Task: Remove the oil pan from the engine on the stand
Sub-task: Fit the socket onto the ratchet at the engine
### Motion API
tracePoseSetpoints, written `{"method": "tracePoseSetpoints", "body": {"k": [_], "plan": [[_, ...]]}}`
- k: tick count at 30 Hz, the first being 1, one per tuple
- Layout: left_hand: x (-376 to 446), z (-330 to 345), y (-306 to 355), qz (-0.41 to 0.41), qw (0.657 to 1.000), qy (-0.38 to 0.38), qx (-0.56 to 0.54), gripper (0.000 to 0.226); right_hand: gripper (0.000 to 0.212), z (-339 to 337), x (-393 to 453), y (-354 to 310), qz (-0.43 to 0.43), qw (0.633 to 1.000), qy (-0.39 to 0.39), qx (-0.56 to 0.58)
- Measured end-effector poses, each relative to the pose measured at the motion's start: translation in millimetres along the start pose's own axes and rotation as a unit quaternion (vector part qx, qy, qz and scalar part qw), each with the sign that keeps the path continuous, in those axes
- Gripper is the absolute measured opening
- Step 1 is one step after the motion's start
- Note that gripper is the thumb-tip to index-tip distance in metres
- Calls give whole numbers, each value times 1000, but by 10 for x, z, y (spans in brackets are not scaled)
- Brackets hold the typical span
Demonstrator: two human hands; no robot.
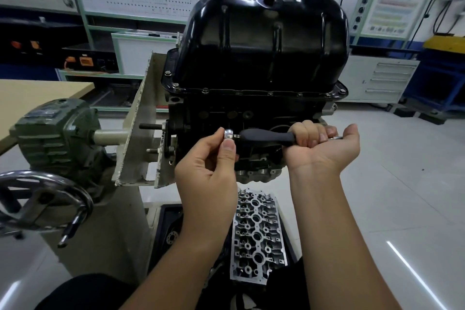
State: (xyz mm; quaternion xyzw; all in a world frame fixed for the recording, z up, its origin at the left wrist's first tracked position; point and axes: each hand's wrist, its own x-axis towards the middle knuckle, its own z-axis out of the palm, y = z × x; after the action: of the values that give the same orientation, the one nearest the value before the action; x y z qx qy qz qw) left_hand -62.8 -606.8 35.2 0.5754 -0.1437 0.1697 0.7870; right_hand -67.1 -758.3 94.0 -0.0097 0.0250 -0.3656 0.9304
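Both hands are busy below the glossy black stamped-steel oil pan (264, 40), bolted atop the inverted engine: the left hand (208, 173) pinches a small silver socket (229, 133), the right hand (319, 145) grips a black-handled driver (266, 137); the pan looks stiff, slick, best gripped at its flange.

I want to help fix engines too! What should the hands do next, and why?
Probably push the socket onto the driver. The left hand pinches the socket at the tip; the right hand grips the handle. The pan still has bolts along its rim.
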Motion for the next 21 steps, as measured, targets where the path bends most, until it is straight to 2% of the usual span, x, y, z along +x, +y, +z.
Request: {"method": "tracePoseSetpoints", "body": {"k": [8,12,15,18,21], "plan": [[-26,-46,-37,6,1000,18,5,23,51,-53,-1,74,19,999,-29,-38],[-40,-55,-82,-8,1000,20,-3,14,53,-47,-5,103,16,997,-50,-54],[-75,-35,-114,-21,999,25,-39,10,52,-48,-19,121,10,993,-87,-84],[-125,-1,-120,-41,994,30,-98,20,47,-35,-26,114,9,988,-122,-97],[-72,-30,-81,-38,990,0,-134,16,47,-29,-32,122,29,989,-115,-83]]}}
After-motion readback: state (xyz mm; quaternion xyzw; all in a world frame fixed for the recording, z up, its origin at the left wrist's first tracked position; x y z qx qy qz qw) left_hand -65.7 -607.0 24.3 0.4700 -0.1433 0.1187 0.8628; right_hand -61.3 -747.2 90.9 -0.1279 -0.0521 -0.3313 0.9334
